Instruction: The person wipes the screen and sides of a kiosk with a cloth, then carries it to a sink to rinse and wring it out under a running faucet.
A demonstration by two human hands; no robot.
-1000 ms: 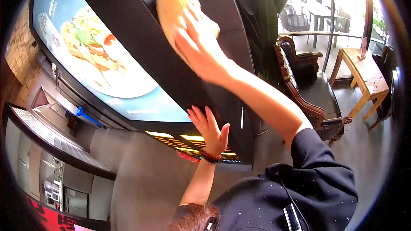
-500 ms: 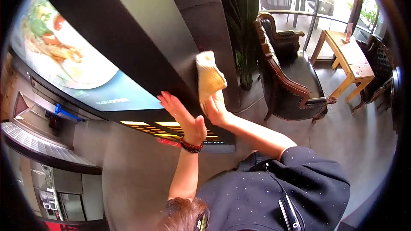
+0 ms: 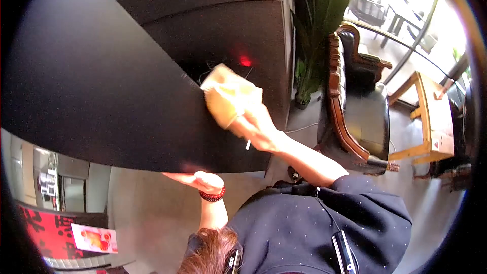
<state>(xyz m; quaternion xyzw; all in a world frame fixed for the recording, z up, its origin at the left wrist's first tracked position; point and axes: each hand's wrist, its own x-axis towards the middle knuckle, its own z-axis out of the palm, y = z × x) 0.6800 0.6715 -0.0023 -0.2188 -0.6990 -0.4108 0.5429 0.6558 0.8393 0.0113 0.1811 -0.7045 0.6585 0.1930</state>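
Observation:
A pale yellow cloth [image 3: 225, 99], bunched and slightly blurred, is gripped in my right hand [image 3: 257, 129]. It touches or nearly touches the edge of a large black panel [image 3: 111, 86], beside a dark vertical surface with a small red light [image 3: 245, 61]. My left hand [image 3: 195, 178] rests at the panel's lower edge with its fingers stretched out along it. Part of those fingers is hidden by the edge. A beaded bracelet [image 3: 212, 195] circles the left wrist.
To the right stand a leather armchair [image 3: 362, 116] and a wooden table [image 3: 436, 116]. A leafy plant [image 3: 319, 30] rises behind the dark surface. A thin cable lies on the grey floor [image 3: 147, 213]. At lower left hang a red banner [image 3: 43, 231] and a picture card [image 3: 95, 238].
The lit food screen has left view, and a broad black surface fills the left. My left hand has moved down to its lower edge. The cloth has shifted left and slightly down.

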